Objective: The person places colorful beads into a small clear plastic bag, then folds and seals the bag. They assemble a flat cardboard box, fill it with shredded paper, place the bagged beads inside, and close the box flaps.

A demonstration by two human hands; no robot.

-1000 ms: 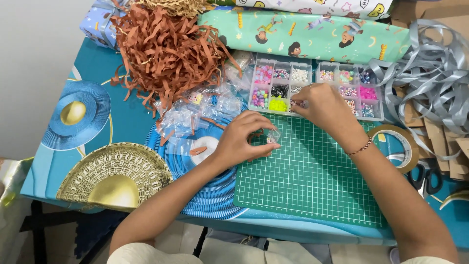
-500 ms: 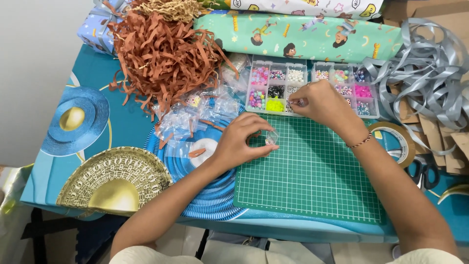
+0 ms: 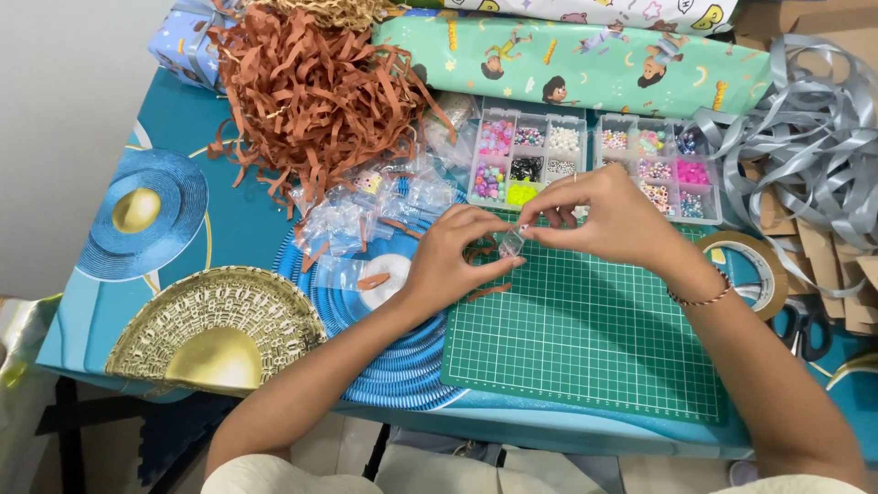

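Note:
My left hand (image 3: 453,261) and my right hand (image 3: 608,220) meet over the far edge of a green cutting mat (image 3: 585,334). Between their fingertips is a small clear plastic bag (image 3: 509,241), pinched from both sides. My right wrist wears a thin beaded bracelet (image 3: 700,297). Just beyond my hands lie two clear compartment boxes of coloured beads (image 3: 526,160) (image 3: 663,169). Several small clear bags (image 3: 366,215) lie scattered to the left of my left hand.
A heap of brown shredded paper (image 3: 311,91) sits at the far left. A roll of green patterned wrapping paper (image 3: 585,64) lies along the back. Grey ribbon (image 3: 805,155), a tape roll (image 3: 754,270) and scissors (image 3: 805,329) are at the right. The table edge runs near me.
My right hand has come back from the bead box to my left hand. Both hands now hold the small clear bag together, slightly nearer the mat's far edge.

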